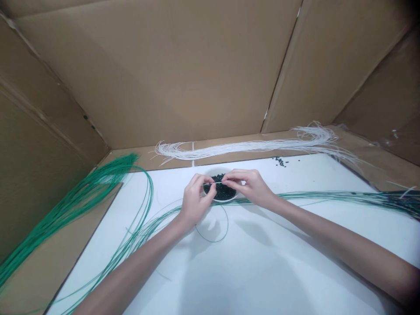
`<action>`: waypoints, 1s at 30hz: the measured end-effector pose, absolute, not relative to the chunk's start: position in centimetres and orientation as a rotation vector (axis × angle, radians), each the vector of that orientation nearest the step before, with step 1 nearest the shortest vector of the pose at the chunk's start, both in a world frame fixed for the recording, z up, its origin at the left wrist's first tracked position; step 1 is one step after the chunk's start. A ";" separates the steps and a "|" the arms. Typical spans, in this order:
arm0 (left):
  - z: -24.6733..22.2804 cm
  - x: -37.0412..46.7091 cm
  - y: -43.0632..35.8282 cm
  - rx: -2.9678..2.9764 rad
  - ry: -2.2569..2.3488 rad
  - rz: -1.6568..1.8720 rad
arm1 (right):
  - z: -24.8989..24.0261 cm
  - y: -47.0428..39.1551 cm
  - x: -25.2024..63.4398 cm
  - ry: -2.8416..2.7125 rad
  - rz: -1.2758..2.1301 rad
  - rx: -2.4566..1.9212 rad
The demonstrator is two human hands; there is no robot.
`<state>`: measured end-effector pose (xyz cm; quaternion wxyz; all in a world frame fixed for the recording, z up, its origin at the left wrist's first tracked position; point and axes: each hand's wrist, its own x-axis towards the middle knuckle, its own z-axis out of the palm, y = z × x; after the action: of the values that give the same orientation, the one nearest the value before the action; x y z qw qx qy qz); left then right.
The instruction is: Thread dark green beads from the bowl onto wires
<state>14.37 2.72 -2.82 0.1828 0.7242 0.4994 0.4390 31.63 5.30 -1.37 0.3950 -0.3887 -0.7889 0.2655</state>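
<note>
Head cam view, going from the bottom of the frame upward: first up is a white board (229, 280), with one bare forearm coming in from the bottom left and the other from the lower right. Just below the left hand, a skinny green loop (227, 223) curls on the board; can't tell if it joins up with anything the hands have.

Both hands meet around the middle of the frame. Left hand (196, 199) has thumb and fingers pinched on one end of a thin strand (218, 183), and the right hand (252, 186) pinches the other end with its fingertips. So the strand sits right between the two, roughly level, over a white bowl (225, 201) full of little black beads (225, 192). Loose green strands (328, 195) run across the board from lower left to the right edge, where the bunch goes dark.

Off on the left of the frame there's a fat green bundle (75, 205) lying on cardboard. Past the bowl, right of centre, some black bits (280, 162) are scattered on the board, then a long white bundle (229, 149) lies beyond its far edge. Behind all that, a cardboard wall (197, 78) fills the top.
</note>
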 end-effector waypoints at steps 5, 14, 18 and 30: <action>-2.8 14.3 2.7 2.065 1.419 1.200 | -1.5 5.2 31.6 -1.977 0.712 -0.990; -3.0 14.5 2.6 2.091 1.378 1.196 | -1.7 5.1 31.5 -2.050 0.641 -0.958; -3.0 14.4 2.6 2.100 1.337 1.188 | -1.5 5.1 31.5 -2.059 0.644 -0.977; -3.0 14.6 2.4 1.975 1.408 1.169 | -1.7 5.1 31.5 -1.969 0.731 -0.997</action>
<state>14.56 2.45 -2.96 0.2226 0.7153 0.5096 0.4233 31.52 5.13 -1.70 0.3971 -0.3936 -0.7772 0.2887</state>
